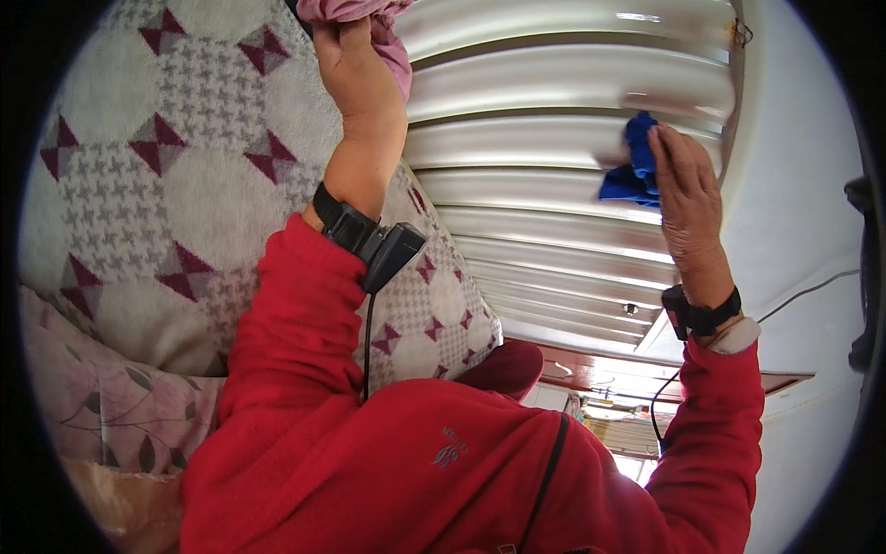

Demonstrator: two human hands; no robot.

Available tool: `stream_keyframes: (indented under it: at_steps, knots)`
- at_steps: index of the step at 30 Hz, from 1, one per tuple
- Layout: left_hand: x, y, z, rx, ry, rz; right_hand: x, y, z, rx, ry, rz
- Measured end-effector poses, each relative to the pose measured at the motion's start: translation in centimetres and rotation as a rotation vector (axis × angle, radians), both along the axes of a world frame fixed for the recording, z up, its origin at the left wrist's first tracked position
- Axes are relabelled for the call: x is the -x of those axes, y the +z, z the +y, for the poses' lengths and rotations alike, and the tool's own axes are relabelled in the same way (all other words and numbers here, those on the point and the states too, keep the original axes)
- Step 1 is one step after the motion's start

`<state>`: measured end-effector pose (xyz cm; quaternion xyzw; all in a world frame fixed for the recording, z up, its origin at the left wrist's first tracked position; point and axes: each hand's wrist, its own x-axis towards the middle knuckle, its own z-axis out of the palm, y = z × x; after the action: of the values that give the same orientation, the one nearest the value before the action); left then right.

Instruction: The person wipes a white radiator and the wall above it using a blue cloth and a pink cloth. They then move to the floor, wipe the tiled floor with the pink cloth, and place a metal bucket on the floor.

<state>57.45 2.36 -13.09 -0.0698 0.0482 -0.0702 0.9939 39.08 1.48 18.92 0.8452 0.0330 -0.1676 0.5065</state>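
My left hand (353, 66) reaches to the top edge of the view, over the side of a bed. Its fingers are hidden in a bunched pink cloth (391, 59), which it grips. My right hand (685, 180) pinches a crumpled blue cloth (642, 156) between thumb and fingers. That cloth is against or just in front of a glossy white ribbed radiator (554, 135), near its right end. Blur around the blue cloth hides whether it touches the ribs.
A white bedspread (201, 173) with maroon and grey patterns covers the left side. Beside it lies pink leaf-print fabric (131, 408). A white wall (796, 208) stands right of the radiator, with a thin cable (806, 294) on it. A reddish-brown door frame (588, 370) shows low down.
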Motion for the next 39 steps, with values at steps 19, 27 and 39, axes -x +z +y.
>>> stream_keyframes:
  at_steps: [19, 27, 39]
  knots:
    - [0.1, 0.6, 0.7, -0.146, -0.106, 0.078, -0.9, -29.9, -4.9, -0.502, 0.180, 0.169]
    - [0.6, 0.1, 0.6, -0.249, -0.139, 0.140, 2.9, -20.1, -1.4, -0.533, -0.048, 0.079]
    - [0.8, -0.3, 0.1, -0.151, -0.149, 0.058, 11.3, 3.8, 2.7, 0.186, -0.049, -0.128]
